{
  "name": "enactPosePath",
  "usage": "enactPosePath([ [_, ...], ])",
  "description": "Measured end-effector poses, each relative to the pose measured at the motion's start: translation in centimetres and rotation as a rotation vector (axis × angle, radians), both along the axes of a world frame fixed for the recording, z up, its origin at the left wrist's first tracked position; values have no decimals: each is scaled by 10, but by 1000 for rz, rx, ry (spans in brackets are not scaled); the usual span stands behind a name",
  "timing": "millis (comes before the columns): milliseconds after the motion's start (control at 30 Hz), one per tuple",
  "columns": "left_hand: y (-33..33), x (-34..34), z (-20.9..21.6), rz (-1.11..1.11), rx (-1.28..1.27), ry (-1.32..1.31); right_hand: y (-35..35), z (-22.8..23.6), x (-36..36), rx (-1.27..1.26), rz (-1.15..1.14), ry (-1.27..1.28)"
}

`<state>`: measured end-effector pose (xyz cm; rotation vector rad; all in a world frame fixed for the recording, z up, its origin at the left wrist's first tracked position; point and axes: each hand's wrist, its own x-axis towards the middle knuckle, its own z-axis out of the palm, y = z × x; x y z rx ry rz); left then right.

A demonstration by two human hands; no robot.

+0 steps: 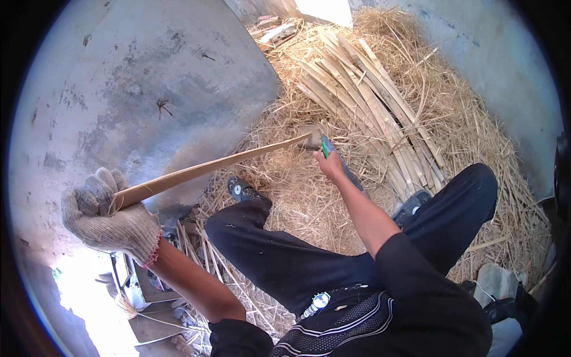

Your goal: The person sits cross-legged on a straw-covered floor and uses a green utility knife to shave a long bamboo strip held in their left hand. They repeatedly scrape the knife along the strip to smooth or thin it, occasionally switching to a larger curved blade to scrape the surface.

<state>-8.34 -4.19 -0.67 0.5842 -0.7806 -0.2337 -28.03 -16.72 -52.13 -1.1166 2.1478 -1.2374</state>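
Note:
My left hand (pixel 110 217), in a knitted off-white work glove, is closed round the near end of a long bamboo strip (pixel 202 171). The strip slants up to the right, its far end narrowing in front of my right hand. Bare and closed, my right hand (pixel 330 165) grips a knife-like tool (pixel 325 146) with a bright green part. A long grey-blue piece of it runs back beside my forearm. The strip's tip lies close to the tool; whether they touch, I cannot tell. My fingers partly hide the tool's grip.
Split bamboo strips (pixel 372 107) lie in a bundle beyond my right hand, on a thick layer of shavings (pixel 303 208). A grey stained wall (pixel 154 89) rises at left, another wall (pixel 505 77) at right. My bent legs (pixel 285 256) flank the work. Odds and ends (pixel 148 297) sit lower left.

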Motion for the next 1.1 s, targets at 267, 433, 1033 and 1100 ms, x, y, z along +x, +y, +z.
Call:
enactPosePath([
  [267,7,66,-11,-807,-122,-409,150,254,77,-174,684,-18],
  [433,10,47,-11,-737,-61,-343,142,208,76,-23,477,108],
  [1033,21,28,-16,-638,-94,-359,99,140,50,90,459,53],
  [1100,28,30,-18,-616,-79,-372,94,143,60,37,418,88],
])
